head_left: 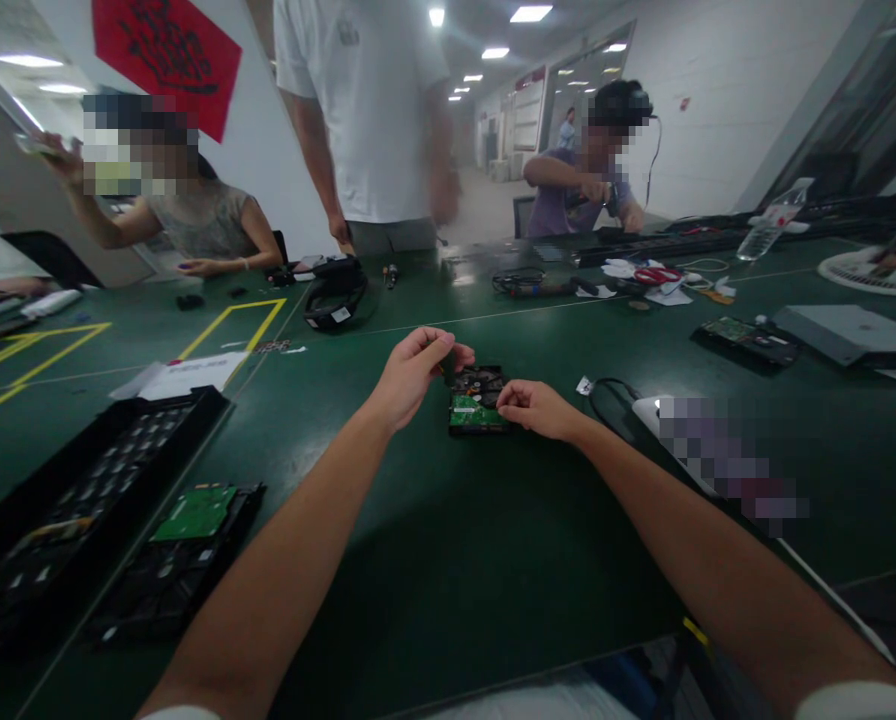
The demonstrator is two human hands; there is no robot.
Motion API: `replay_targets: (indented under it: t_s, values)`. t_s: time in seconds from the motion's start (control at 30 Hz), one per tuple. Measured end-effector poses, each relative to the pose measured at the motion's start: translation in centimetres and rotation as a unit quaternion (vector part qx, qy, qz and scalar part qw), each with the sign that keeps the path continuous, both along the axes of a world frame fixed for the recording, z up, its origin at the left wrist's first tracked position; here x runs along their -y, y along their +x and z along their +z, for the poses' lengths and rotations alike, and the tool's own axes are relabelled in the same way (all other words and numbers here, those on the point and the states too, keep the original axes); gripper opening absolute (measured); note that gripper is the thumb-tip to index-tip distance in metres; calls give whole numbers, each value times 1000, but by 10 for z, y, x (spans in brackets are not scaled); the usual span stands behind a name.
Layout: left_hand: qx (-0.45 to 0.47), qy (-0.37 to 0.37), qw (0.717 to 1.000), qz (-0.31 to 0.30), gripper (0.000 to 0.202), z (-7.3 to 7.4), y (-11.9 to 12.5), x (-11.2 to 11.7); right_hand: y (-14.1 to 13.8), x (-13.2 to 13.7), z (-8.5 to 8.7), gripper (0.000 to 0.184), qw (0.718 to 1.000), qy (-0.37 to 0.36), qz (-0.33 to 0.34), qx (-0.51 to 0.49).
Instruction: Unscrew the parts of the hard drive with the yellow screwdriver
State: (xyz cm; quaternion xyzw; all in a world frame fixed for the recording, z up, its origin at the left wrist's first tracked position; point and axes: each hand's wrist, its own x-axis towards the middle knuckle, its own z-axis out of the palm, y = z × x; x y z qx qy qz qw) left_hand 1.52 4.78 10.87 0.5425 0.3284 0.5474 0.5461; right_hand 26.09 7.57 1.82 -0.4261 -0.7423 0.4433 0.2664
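Observation:
A black hard drive (476,400) with a green circuit board facing up lies on the green table (448,540) in front of me. My left hand (416,372) hovers over its far left corner, fingers curled in a pinch on something small that I cannot make out. My right hand (534,408) rests at the drive's right edge, fingers closed against the circuit board. Both forearms reach in from the bottom of the view.
A black tray (65,500) and a second drive with a green board (193,515) sit at the near left. A black cable (613,405) lies to my right. Other drives, scissors (654,275), a water bottle (770,225) and three other people are across the table.

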Motion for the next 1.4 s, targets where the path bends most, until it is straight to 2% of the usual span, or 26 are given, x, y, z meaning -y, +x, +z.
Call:
replay_targets:
  t_s: [0.23,0.57,0.77,0.9,1.17,1.4]
  values:
    - [-38,16,998,49,18,0,-4,-4,-2,-3,-8,20,1000,9,-24,9]
    - [25,7,999,-24,13,6,-1,1,-3,-3,-12,22,997,46,-42,55]
    - [73,-7,997,-29,19,1,5,0,-2,-7,-17,13,997,53,-40,43]
    - [33,10,999,-20,32,-2,9,2,-2,-8,-17,11,997,50,-41,39]
    - [-2,29,1000,-11,32,-4,7,1,-2,-5,-14,19,997,59,-33,44]
    - [-11,6,1000,-9,32,-3,5,2,-2,-4,-9,12,999,32,-28,33]
